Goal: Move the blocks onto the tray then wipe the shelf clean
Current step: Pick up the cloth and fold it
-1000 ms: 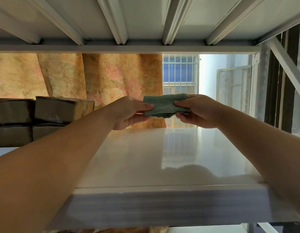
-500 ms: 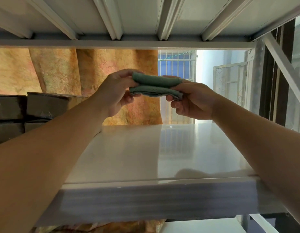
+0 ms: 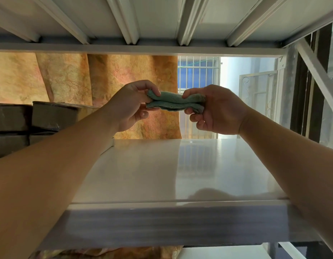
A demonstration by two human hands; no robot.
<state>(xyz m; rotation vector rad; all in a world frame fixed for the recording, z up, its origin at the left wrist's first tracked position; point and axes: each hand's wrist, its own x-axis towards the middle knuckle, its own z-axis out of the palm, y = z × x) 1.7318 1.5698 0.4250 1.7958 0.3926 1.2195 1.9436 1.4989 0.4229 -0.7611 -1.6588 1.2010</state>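
A folded green cloth (image 3: 174, 102) is held in the air above the back of the glossy white shelf (image 3: 162, 171). My left hand (image 3: 128, 107) pinches its left end between thumb and fingers. Its right end is gripped by my right hand (image 3: 217, 111). The cloth is doubled over into two layers and does not touch the shelf. Several dark brown blocks (image 3: 31, 120) are stacked at the far left, partly hidden behind my left forearm. No tray is in view.
The ribbed underside of the upper shelf (image 3: 162, 19) hangs close overhead. An orange patterned curtain (image 3: 87, 81) hangs behind the shelf. A barred window (image 3: 197, 75) and a diagonal metal brace (image 3: 319, 73) are at the right.
Both hands rose from just above the shelf, and the cloth went from a flat sheet to a two-layer fold held between them.
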